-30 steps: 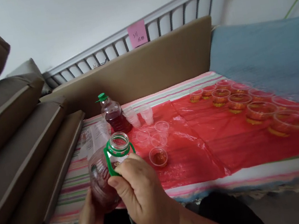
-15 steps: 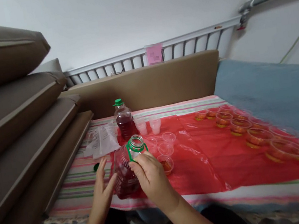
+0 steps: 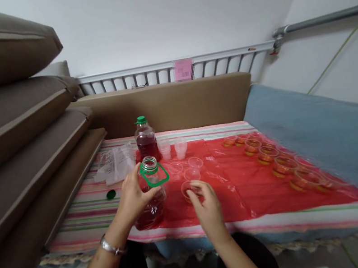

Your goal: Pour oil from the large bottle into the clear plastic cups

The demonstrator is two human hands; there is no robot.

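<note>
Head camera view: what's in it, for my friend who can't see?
The left hand holds an open jug of dark red liquid, and the right hand is at a clear cup. Behind are a capped jug and two cup stacks; other cups stand at right on red plastic.
</note>
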